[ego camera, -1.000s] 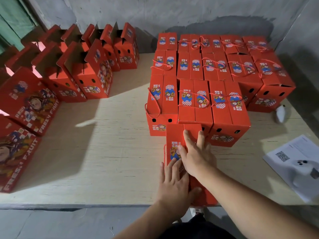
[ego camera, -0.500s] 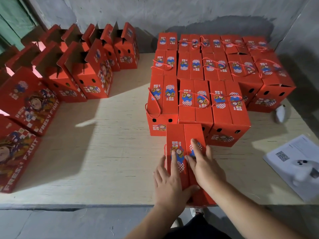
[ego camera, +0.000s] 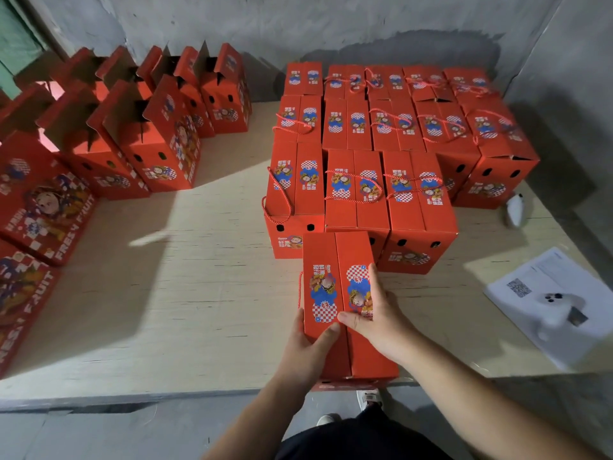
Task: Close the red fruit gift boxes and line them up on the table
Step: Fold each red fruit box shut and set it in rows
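Both hands, left [ego camera: 306,346] and right [ego camera: 374,313], grip the closed box [ego camera: 335,260]. Its long axis points away from me, straight at the row [ego camera: 358,194].

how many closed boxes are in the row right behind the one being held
3, side by side: the left box, the middle box and the right box, just beyond the held box. None looks hidden there.
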A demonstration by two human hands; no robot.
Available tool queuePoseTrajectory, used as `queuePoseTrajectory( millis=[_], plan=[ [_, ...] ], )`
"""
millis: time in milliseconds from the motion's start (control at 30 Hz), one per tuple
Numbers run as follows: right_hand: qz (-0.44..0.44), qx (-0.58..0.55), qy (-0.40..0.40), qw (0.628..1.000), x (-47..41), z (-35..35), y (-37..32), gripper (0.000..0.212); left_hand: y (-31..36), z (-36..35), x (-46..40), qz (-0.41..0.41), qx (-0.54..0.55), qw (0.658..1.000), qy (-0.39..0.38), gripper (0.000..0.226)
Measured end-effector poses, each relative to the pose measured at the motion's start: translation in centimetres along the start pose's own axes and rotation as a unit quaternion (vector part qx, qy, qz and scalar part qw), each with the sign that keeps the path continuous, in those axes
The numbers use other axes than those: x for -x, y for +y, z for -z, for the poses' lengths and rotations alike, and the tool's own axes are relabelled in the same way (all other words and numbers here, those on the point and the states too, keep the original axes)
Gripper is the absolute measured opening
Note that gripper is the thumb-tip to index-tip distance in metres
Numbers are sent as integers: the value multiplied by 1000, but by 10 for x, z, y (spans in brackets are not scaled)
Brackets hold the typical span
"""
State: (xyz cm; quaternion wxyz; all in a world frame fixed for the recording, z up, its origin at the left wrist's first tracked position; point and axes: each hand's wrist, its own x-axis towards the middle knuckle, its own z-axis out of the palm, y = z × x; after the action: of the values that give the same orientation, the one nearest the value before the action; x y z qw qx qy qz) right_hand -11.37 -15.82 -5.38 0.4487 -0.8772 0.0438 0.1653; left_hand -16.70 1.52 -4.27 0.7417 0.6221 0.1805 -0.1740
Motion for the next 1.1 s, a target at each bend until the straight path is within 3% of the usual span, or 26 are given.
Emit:
queuePoseTrajectory(
  millis=[133,233,267,333,400,433,467,533,600,667,733,800,867,933,967,1000,1100],
  plan=[
    [21,35,5,999,5,-3,-2,121,0,1,0,17,24,999,-12,54],
    [1,-73,35,997,12,5,-5,117,-5,7,-4,88,58,993,47,87],
    [-49,-116,81,989,13,7,-2,112,-5,11,-6,134,42,987,84,98],
    [-244,-183,155,940,13,12,5,97,-8,20,-11,238,45,965,99,95],
    [-386,-287,36,876,22,11,9,82,-6,22,-12,253,112,961,24,74],
    [-393,-343,-39,852,28,9,6,75,-3,20,-12,218,130,967,23,62],
    [-375,-371,-60,848,30,9,5,65,-2,18,-14,170,147,973,47,49],
    [-311,-351,33,883,25,11,1,41,8,13,-14,51,172,979,95,27],
    [-228,-326,139,907,19,19,-13,19,29,5,-10,-50,133,984,104,17],
    [-150,-310,164,924,21,28,-32,9,52,-4,-5,-110,37,987,111,20],
    [-42,-263,129,955,31,32,-57,13,80,-14,5,-183,-66,977,90,28],
    [55,-264,15,963,40,31,-89,11,106,-23,15,-288,-235,928,27,46],
    [88,-263,-66,959,46,30,-120,10,131,-30,23,-346,-420,839,-13,60],
    [72,-260,-60,961,48,38,-138,14,154,-28,30,-374,-491,787,-12,59],
    [57,-271,-53,959,48,44,-142,21,164,-23,32,-393,-488,779,4,58],
    [36,-292,-45,955,49,52,-144,30,172,-18,33,-418,-459,784,26,50],
    [16,-364,4,931,49,75,-141,32,172,-7,27,-425,-271,861,70,26]
  ],
)
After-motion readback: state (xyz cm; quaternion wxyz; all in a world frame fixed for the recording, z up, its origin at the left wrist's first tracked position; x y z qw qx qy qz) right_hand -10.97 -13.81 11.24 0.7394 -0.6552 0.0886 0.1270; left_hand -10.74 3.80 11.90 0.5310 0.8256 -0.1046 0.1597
